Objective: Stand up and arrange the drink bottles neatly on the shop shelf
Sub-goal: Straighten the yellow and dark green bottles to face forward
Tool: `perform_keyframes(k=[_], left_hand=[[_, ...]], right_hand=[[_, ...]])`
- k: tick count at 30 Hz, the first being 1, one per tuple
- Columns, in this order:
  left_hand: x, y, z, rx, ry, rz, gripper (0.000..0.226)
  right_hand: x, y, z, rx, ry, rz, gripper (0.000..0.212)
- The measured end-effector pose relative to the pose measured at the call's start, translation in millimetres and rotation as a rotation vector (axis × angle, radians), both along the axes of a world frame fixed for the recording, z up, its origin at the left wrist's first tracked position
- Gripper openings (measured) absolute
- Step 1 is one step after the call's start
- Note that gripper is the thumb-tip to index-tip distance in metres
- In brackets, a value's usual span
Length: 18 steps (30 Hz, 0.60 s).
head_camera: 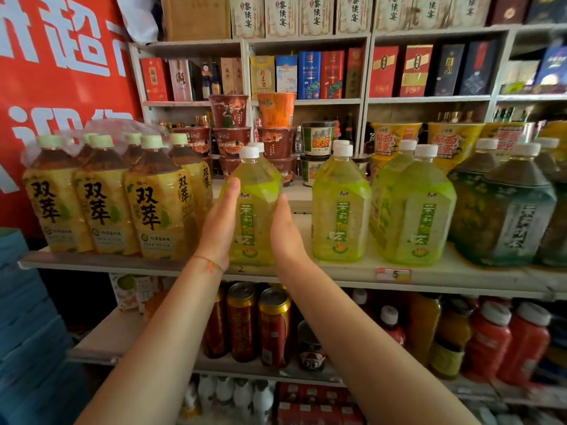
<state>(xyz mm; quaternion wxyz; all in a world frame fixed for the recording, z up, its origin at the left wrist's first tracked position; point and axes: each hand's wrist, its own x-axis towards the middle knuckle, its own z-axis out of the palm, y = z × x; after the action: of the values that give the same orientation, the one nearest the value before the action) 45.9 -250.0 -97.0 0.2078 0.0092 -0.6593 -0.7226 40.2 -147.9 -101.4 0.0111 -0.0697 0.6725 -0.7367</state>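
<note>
On the shelf (306,276), the shrink-wrapped yellow tea pack (116,194) stands just left of a green tea bottle (256,210), upright near the front edge. The left hand (222,222) presses its flat, straight fingers on the bottle's left side; the right hand (285,231) lies open against the right. An uneven push could tip the bottle into the pack or off the edge.

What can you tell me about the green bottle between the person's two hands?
The green bottle is a big clear plastic one with pale yellow-green drink, a white screw cap and a green label with Chinese lettering. It stands upright at the shelf front edge. The left hand and right hand press flat against its sides.
</note>
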Motion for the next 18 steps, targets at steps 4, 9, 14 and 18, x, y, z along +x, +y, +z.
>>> perform_keyframes(k=[4, 9, 14, 18], left_hand=[[11.1, 26.2, -4.7, -0.208, 0.24, 0.52, 0.053], [13.8, 83.5, -2.5, -0.644, 0.833, 0.505, 0.034], [-11.5, 127.1, 1.5, -0.223, 0.212, 0.087, 0.05], [-45.3, 131.5, -6.2, 0.043, -0.073, -0.039, 0.083]], right_hand=[[27.6, 18.7, 7.5, 0.051, 0.324, -0.082, 0.049], [31.3, 79.4, 17.6, 0.047, 0.94, -0.549, 0.031], [3.5, 115.5, 1.6, 0.069, 0.519, -0.41, 0.046], [-14.5, 127.4, -0.3, -0.023, 0.116, -0.25, 0.065]])
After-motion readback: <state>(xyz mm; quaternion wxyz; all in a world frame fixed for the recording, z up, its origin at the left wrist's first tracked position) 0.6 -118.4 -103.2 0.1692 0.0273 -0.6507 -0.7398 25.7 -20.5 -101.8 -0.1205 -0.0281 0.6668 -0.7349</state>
